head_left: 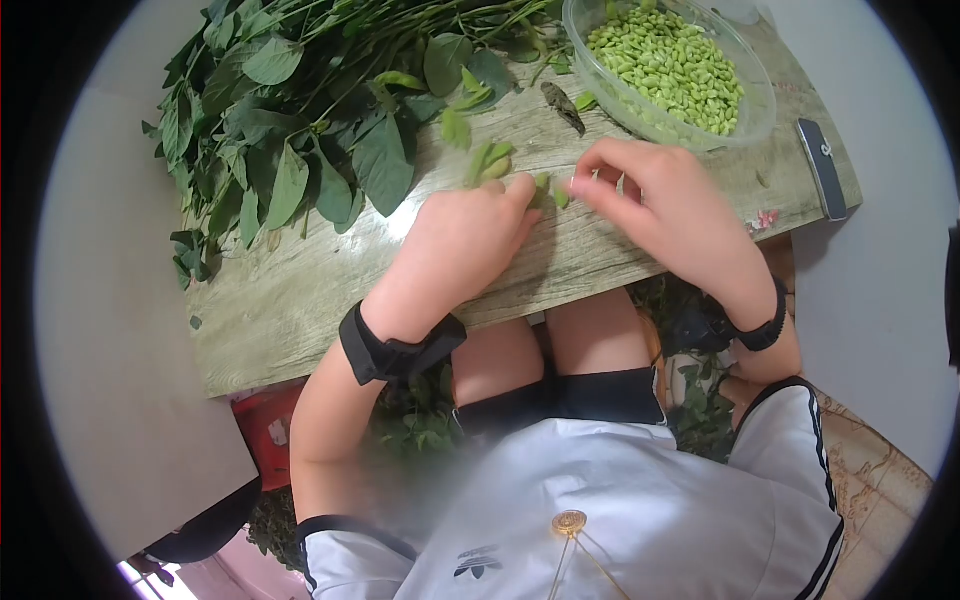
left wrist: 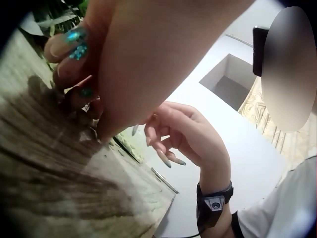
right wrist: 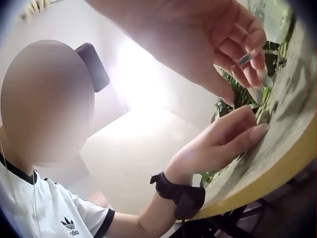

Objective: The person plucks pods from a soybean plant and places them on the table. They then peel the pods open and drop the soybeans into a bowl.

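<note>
My left hand (head_left: 465,240) is low over the tabletop, its thumb and index finger pinching a green soybean pod (right wrist: 263,117). More pods (head_left: 492,160) lie just beyond its knuckles. Across a small gap, my right hand (head_left: 665,195) hovers with loosely bent fingers. In the right wrist view its thumb stands apart from the fingers. A small green pod piece (head_left: 560,194) shows close by its fingertips. Behind this hand is a clear plastic bowl (head_left: 765,110) with shelled green soybeans (head_left: 670,65) in it.
Cut soybean plants (head_left: 290,120) cover the table's far left. A dark, withered scrap (head_left: 563,107) lies near the bowl. A phone-like dark slab (head_left: 822,168) rests at the right edge of the wooden table (head_left: 300,320). Leafy stems (head_left: 705,400) are below the table.
</note>
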Demonstrator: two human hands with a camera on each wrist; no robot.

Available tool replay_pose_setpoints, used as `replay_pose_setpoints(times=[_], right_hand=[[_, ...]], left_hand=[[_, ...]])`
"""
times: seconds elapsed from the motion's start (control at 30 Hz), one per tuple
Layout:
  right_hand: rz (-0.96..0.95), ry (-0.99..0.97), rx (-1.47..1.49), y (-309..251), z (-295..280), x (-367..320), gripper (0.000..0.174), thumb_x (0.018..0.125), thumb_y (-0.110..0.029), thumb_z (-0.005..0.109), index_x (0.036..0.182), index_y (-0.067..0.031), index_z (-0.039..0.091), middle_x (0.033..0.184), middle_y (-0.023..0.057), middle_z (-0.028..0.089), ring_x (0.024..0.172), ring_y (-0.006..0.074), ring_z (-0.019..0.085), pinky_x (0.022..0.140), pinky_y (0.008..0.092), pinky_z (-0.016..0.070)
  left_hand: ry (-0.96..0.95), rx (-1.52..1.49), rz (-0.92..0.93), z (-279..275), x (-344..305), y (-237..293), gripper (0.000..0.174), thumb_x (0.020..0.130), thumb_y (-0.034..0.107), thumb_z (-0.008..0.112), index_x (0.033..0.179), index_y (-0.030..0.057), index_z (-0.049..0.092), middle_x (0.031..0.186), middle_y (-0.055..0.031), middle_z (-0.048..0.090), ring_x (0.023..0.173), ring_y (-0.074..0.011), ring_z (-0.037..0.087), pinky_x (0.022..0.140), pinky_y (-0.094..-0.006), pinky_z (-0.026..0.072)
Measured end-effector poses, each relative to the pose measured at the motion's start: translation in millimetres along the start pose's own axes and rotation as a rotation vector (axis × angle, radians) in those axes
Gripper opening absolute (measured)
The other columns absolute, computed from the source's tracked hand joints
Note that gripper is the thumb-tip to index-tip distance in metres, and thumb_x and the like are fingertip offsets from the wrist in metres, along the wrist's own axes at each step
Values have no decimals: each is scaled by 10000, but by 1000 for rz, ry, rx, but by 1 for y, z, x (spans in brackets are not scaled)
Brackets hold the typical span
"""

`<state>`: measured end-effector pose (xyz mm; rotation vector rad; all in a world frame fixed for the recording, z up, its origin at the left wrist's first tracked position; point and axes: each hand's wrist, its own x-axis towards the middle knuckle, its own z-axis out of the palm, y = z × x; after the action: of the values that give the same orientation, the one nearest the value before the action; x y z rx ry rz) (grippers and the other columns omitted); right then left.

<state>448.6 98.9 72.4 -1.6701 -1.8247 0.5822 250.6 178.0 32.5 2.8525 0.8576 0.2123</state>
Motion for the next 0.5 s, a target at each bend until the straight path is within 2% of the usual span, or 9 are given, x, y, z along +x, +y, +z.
replay_pose_setpoints(times=[0.03, 0.17, 0.23, 0.27, 0.33, 0.43, 0.47, 0.5], right_hand=[[-52, 71, 49, 1, -2, 4, 234, 881, -247, 652, 866, -13, 642, 664, 148, 623, 635, 355, 614, 596, 424, 471], [-62, 79, 20, 0, -10, 26, 251, 909, -248, 621, 829, -11, 649, 671, 161, 616, 639, 354, 610, 585, 415, 465], [-194, 217, -114, -3, -10, 39, 229, 939, -234, 593, 883, -20, 650, 646, 167, 602, 622, 354, 601, 575, 418, 460], [-195, 216, -113, -7, -11, 46, 229, 939, -234, 593, 883, -20, 650, 646, 167, 602, 622, 354, 601, 575, 418, 460], [-202, 340, -83, -18, -10, 60, 226, 955, -246, 588, 930, -28, 640, 630, 160, 593, 600, 347, 601, 553, 419, 454], [-263, 428, 30, -10, 5, 82, 258, 938, -280, 624, 935, -22, 617, 595, 138, 576, 555, 321, 592, 521, 398, 437], [-264, 433, 31, -7, 8, 85, 258, 938, -280, 624, 935, -22, 617, 595, 138, 576, 555, 321, 592, 521, 398, 437], [-242, 408, 168, -4, 11, 89, 299, 945, -313, 619, 913, -16, 608, 576, 123, 559, 519, 278, 569, 502, 375, 417]], left_hand=[[-1, -3, 0, 0, 1, 0, 391, 885, 394, 662, 928, 41, 501, 760, -130, 640, 693, -352, 635, 588, -424, 496], [37, 46, 47, -14, 8, 4, 343, 940, 361, 586, 882, 33, 505, 659, -131, 617, 614, -344, 627, 545, -423, 489], [66, 69, 50, -15, 16, 4, 324, 951, 339, 570, 861, 33, 509, 616, -126, 604, 586, -342, 621, 532, -423, 485], [51, 98, 34, -14, 25, 1, 326, 957, 337, 563, 842, 36, 512, 587, -121, 591, 569, -340, 618, 524, -416, 482], [36, 125, 18, -8, 33, -5, 331, 963, 336, 555, 823, 39, 515, 558, -116, 579, 552, -339, 615, 516, -409, 478], [44, 168, 136, -3, 37, -15, 379, 963, 372, 561, 796, 36, 502, 572, -108, 591, 557, -342, 607, 515, -401, 477], [44, 119, 143, -6, 34, -18, 368, 975, 355, 553, 808, 29, 510, 577, -110, 580, 532, -310, 603, 511, -386, 473], [43, 70, 148, -11, 33, -22, 358, 987, 338, 545, 821, 22, 518, 582, -111, 569, 507, -279, 598, 507, -371, 470]])
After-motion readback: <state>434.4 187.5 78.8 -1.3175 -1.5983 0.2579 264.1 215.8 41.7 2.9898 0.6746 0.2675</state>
